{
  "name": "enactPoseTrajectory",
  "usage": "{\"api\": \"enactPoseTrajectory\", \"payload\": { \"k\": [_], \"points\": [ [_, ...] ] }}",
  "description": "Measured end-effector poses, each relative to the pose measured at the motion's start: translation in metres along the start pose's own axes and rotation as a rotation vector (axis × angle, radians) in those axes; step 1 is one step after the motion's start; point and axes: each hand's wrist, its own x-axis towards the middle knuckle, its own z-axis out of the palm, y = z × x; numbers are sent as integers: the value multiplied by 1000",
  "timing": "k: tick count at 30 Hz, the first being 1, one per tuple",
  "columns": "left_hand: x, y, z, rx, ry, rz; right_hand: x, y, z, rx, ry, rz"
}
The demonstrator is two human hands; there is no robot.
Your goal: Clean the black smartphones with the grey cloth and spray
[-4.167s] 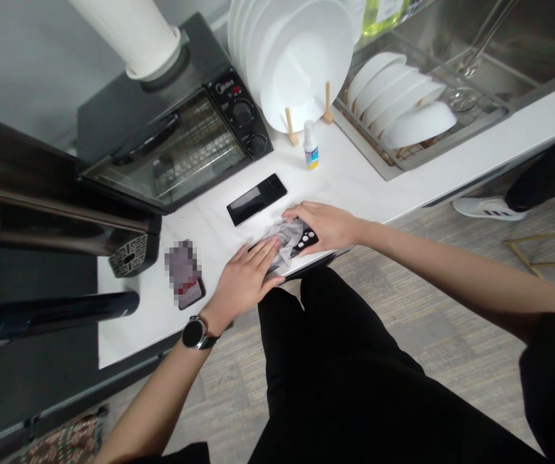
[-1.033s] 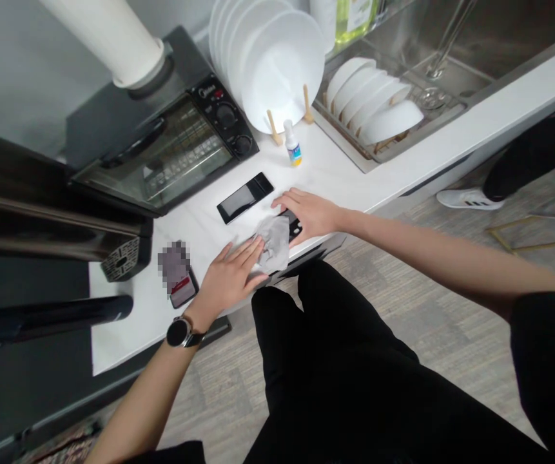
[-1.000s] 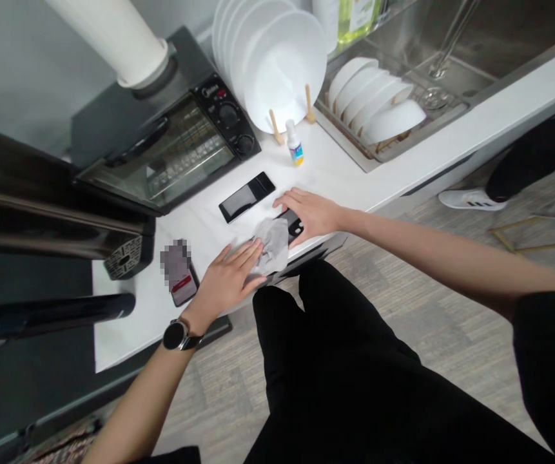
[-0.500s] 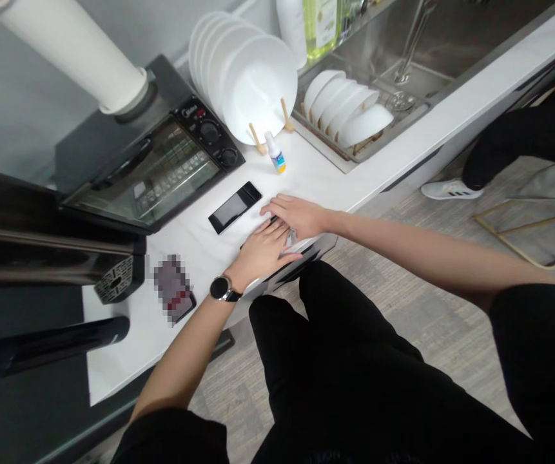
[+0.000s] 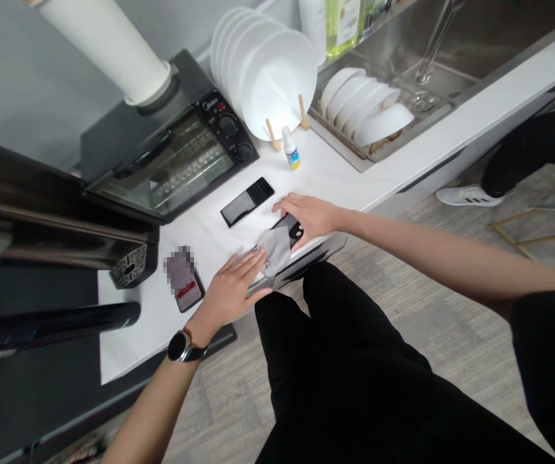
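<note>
A dark phone [image 5: 296,227] lies at the counter's front edge, its camera lenses showing at one end. My right hand [image 5: 314,216] grips that end, fingers on the far side and thumb on the near side. A thin grey cloth [image 5: 276,249] covers the rest of the phone, hiding most of it. My left hand [image 5: 233,288], a watch [image 5: 179,346] at its wrist, lies flat with fingers stretched onto the cloth's left part. Behind the hands rests another phone [image 5: 247,202], and a small spray bottle [image 5: 291,149] with a yellow base stands beyond it.
A phone [image 5: 191,293] with a partly blurred screen lies left. Behind stand a toaster oven [image 5: 171,161] and white plates [image 5: 277,84] in a rack. White bowls [image 5: 361,103] sit by the sink [image 5: 487,48]. Another person's shoe [image 5: 468,196] is on the floor at right.
My left hand has slid left and toward me along the cloth, away from my right hand. More of the cloth and the phone's camera end now show. My right hand stays on the phone.
</note>
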Motion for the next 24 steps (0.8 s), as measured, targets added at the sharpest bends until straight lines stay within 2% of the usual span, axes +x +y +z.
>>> {"api": "enactPoseTrajectory", "payload": {
  "k": [3, 10, 13, 15, 17, 24],
  "points": [
    [16, 2, 1, -54, -26, 78, 1, 0, 0, -34, 12, -27],
    [106, 16, 2, -74, 41, 135, 2, 5, 2, -76, 5, -69],
    [127, 17, 1, -40, 56, 166, 2, 4, 2, -86, 30, -45],
    [126, 16, 1, 1, 79, 130, 3, 4, 1, -79, 31, -34],
    [115, 15, 1, 34, 86, 71, 3, 2, 0, -71, 10, -30],
    [35, 17, -7, 47, 40, -72, 1, -1, -3, -26, 0, 6]
  ]
}}
